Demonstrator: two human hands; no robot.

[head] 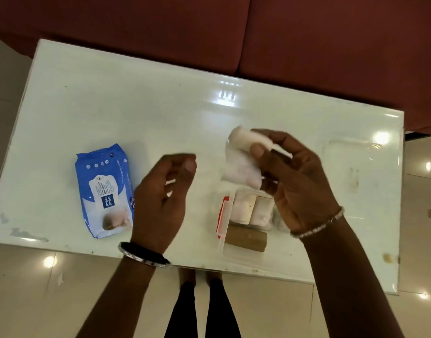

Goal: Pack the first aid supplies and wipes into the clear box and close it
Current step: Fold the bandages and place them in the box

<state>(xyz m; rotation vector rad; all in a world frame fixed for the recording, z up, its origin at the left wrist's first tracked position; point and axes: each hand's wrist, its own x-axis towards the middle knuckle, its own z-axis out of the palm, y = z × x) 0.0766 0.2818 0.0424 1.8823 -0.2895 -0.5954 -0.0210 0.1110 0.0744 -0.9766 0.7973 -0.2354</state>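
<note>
My right hand (292, 181) holds a white roll of gauze in a clear wrapper (241, 154) above the open clear box (236, 254). Inside the box lie two white bandage rolls (248, 208) and a brown roll (246, 237); a red clip shows on its left wall. My left hand (160, 203) hovers to the left of the box, fingers curled and blurred, with nothing seen in it. The blue pack of wet wipes (104, 189) lies flat on the table to the left of that hand.
A clear lid (363, 154) lies on the white glass table (136, 106) at the right. A dark red sofa (307, 45) stands behind the table. Glossy tiled floor and my legs show below the near edge.
</note>
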